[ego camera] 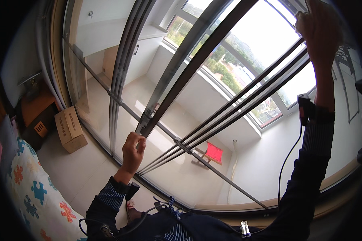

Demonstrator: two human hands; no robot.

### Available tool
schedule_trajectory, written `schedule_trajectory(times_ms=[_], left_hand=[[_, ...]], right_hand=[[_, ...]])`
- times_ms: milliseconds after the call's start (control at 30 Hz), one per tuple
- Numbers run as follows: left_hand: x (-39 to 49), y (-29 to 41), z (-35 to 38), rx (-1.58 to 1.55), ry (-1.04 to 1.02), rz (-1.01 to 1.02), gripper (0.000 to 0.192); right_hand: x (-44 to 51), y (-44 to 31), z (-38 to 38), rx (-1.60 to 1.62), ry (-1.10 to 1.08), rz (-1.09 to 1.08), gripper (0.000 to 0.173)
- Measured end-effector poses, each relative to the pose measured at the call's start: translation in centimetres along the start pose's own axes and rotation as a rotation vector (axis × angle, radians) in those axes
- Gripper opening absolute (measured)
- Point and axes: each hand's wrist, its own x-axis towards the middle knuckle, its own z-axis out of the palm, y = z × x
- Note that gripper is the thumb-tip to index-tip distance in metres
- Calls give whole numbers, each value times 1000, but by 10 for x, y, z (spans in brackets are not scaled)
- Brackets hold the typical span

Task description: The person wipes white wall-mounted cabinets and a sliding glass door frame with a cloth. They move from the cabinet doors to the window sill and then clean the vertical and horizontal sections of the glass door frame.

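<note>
In front of me stand sliding glass door panels with dark frames. My left hand (133, 152) is curled at the edge of one panel's dark frame (181, 90), just below a metal latch (147, 115). Its fingertips are partly hidden, and they seem to grip that edge. Raised high at the upper right, my right hand (324, 36) presses a pale, crumpled cloth (301, 21) near the tops of several dark upright frame bars (244, 93). The hand covers most of the cloth.
Beyond the glass, a red-seated folding stool (214, 153) stands on the tiled floor near a pale pipe (233, 168). Windows (247, 57) line the far wall. On my side are a cardboard box (70, 129) and bedding with a puzzle-piece print (37, 192). A cable (285, 165) hangs along my right arm.
</note>
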Motion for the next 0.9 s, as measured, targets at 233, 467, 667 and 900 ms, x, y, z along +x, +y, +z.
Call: schedule_trajectory(times_ms=[233,467,667,900], left_hand=[[-29,10,-13,118,-32,-2,8],[-73,28,-52,199,-105,-87,15],[-99,34,-98,300,-79,-115,18],[-119,58,-120,351,-80,-209,17]], right_hand=[[-79,-121,-74,962,-33,154,29],[-273,-138,-214,1808,-676,-230,37],[-133,85,-52,844,-64,-6,44],[-135,119,-17,559,-80,403,52]])
